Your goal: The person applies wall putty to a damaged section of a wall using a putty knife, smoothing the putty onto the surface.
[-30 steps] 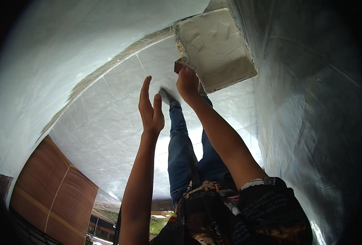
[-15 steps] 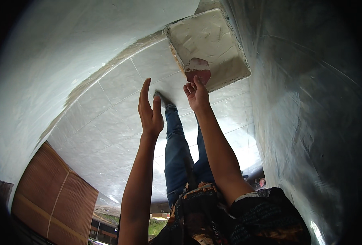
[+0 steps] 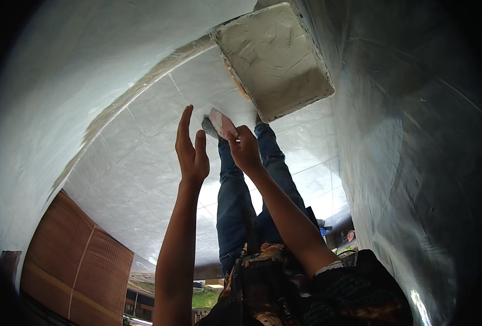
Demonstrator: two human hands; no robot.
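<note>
A flat, dull-red scraper [image 3: 223,124] smeared with pale filler is gripped in my right hand [image 3: 245,151], closed around its near end. It is tilted toward my left hand [image 3: 191,155], which is raised with straight fingers, its thumb apart and nothing in it. A small gap separates the scraper from the left thumb. Beyond both hands is a rectangular tray [image 3: 299,108] with a crusted rim. Off-white filler [image 3: 271,49] fills it, its surface marked with strokes and darker toward the near side.
Grey walls rise on the left [image 3: 51,98] and right [image 3: 398,163]. My legs [image 3: 235,201] stand on a pale tiled floor [image 3: 143,157]. A brown slatted blind [image 3: 78,261] hangs at the lower left, with grass [image 3: 205,298] outside. Small items lie at the lower right.
My right hand has drawn the scraper out of the tray, back and to the left, near my left hand. The left hand has shifted slightly left and stays open.
</note>
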